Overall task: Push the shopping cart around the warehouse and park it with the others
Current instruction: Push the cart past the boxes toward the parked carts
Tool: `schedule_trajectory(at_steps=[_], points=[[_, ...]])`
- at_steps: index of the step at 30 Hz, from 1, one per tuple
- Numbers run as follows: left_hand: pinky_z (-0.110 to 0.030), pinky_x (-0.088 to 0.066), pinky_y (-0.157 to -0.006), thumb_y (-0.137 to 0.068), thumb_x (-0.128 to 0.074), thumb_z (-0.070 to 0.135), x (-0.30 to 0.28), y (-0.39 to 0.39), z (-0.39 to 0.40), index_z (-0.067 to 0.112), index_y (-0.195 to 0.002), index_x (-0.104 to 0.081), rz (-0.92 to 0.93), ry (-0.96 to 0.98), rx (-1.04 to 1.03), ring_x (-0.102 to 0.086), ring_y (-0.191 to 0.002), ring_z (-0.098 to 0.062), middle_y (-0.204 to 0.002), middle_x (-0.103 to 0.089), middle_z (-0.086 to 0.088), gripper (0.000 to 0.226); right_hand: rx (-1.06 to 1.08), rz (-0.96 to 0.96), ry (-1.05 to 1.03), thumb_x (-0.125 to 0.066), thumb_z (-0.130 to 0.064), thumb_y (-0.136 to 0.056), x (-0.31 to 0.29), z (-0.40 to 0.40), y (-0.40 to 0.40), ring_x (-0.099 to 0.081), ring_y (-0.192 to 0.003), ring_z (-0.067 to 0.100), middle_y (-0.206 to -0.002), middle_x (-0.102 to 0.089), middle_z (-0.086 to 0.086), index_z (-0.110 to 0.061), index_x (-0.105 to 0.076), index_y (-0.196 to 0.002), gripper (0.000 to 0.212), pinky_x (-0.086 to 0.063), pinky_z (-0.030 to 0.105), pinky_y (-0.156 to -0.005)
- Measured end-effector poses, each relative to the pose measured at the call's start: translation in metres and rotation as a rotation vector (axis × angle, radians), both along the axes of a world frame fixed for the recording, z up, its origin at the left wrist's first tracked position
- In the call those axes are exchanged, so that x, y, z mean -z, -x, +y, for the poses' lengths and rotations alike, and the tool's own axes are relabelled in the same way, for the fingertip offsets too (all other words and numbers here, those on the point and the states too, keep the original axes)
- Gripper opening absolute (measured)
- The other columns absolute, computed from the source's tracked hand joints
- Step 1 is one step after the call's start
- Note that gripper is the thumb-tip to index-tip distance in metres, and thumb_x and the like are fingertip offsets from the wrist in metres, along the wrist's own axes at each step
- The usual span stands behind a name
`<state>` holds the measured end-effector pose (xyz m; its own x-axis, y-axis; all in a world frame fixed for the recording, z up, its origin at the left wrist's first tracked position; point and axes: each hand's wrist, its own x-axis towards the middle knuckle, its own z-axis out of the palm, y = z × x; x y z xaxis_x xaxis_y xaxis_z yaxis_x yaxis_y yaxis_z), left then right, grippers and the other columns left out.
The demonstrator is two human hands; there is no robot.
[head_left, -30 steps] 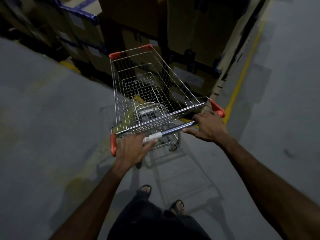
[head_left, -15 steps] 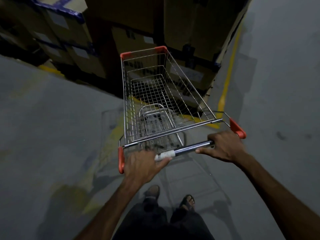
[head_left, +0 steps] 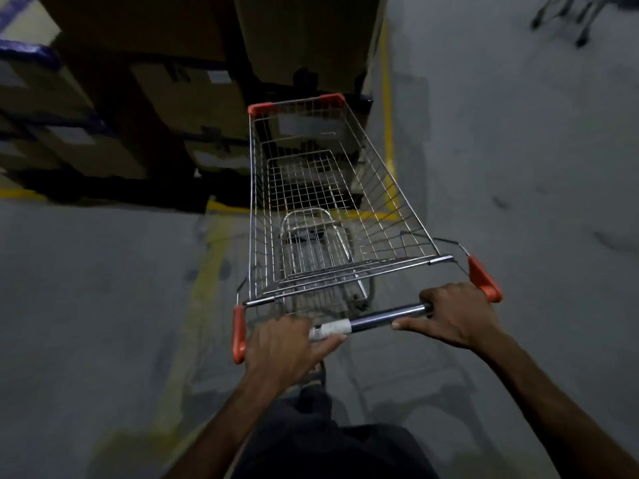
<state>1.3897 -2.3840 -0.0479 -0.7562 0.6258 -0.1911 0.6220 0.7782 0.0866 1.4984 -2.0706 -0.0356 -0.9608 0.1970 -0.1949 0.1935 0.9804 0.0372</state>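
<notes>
On the grey concrete floor (head_left: 103, 288) of the dim warehouse, the shopping cart (head_left: 321, 202) stands directly in front of the person, with its empty wire basket pointing toward stacked cardboard boxes (head_left: 193, 98) on racking. The left hand (head_left: 280, 347) grasps the handle bar (head_left: 383, 316) near its left end, with the fingers curled over it and the thumb lying along the taped part. The right hand (head_left: 453, 316) grasps the same bar near the right end, just beside the orange corner cap (head_left: 484, 280).

The main risk, in my judgement, is a collision. The front of the cart is near the boxes and crosses the yellow floor line (head_left: 387, 133) that marks the storage zone. If the push goes straight ahead, the front corners may hit the cartons or the rack. A turn to the right seems necessary, toward the open aisle.

In the far upper right corner some wheeled metal legs (head_left: 570, 19) are visible; they may belong to other carts, but they are too blurred to be sure. A turn made too sharply could swing the rear end wide or make the wheels catch. The weak light also makes obstacles on the floor harder to notice.
</notes>
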Motion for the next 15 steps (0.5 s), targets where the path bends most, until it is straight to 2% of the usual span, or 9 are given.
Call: schedule_trajectory(at_steps=[4,6,9,15], points=[[-0.033,-0.053,-0.066,-0.076,-0.014,0.105,0.001,-0.009,0.0,0.025,-0.074,-0.058,0.0,0.004,0.077,-0.071,-0.075,-0.018,-0.077,-0.068,0.005,0.092,0.113,-0.025,0.005,-0.015,-0.112,-0.061,-0.003,-0.02,-0.042,-0.061,-0.073,0.015,-0.07,-0.058,-0.008,-0.027,-0.051,-0.068,0.093,-0.035,0.03,-0.066],[-0.032,-0.052,-0.064,-0.074,-0.012,0.106,0.003,-0.013,0.001,0.025,-0.074,-0.061,0.002,0.018,0.133,-0.069,-0.072,-0.017,-0.073,-0.066,0.005,0.095,0.178,-0.01,0.008,-0.015,-0.114,-0.058,-0.002,-0.028,-0.063,-0.063,-0.074,0.016,-0.072,-0.062,-0.007,-0.027,-0.054,-0.069,0.096,-0.037,0.03,-0.065],[-0.03,-0.046,-0.059,-0.071,-0.009,0.107,0.0,-0.02,0.004,0.025,-0.066,-0.055,0.0,0.015,0.224,-0.062,-0.063,-0.013,-0.066,-0.06,0.007,0.094,0.268,0.0,0.01,-0.016,-0.115,-0.055,0.002,-0.041,-0.094,-0.066,-0.077,0.018,-0.073,-0.065,-0.006,-0.026,-0.06,-0.073,0.101,-0.039,0.03,-0.065],[-0.033,-0.049,-0.064,-0.065,-0.003,0.108,-0.009,-0.031,0.018,0.024,-0.068,-0.057,0.024,0.078,0.406,-0.061,-0.067,-0.018,-0.065,-0.056,0.005,0.1,0.465,0.044,0.011,-0.015,-0.116,-0.053,0.005,-0.069,-0.149,-0.064,-0.071,0.019,-0.069,-0.063,-0.005,-0.025,-0.061,-0.07,0.103,-0.047,0.03,-0.066]])
